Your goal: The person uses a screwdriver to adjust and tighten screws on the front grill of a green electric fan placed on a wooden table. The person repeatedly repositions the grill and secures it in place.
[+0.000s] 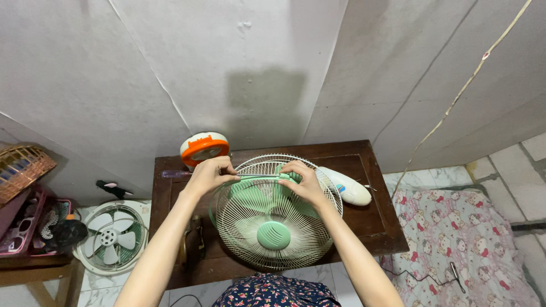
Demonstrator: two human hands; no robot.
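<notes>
Both hands grip a fan's top edge on a dark wooden table (375,222): left hand (207,175) and right hand (304,181) closed on the green fan's wire grille (273,227), an orange-and-white lamp (205,148) behind.

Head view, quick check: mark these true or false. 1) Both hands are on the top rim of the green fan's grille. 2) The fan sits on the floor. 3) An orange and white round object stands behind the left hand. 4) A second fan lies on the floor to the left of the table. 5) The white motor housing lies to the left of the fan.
1) True: the left hand and right hand grip the top of the green fan grille.
2) False: it sits on the dark wooden table.
3) True: the orange and white round object stands there.
4) True: the second fan lies there.
5) False: the white motor housing lies to its right.
</notes>
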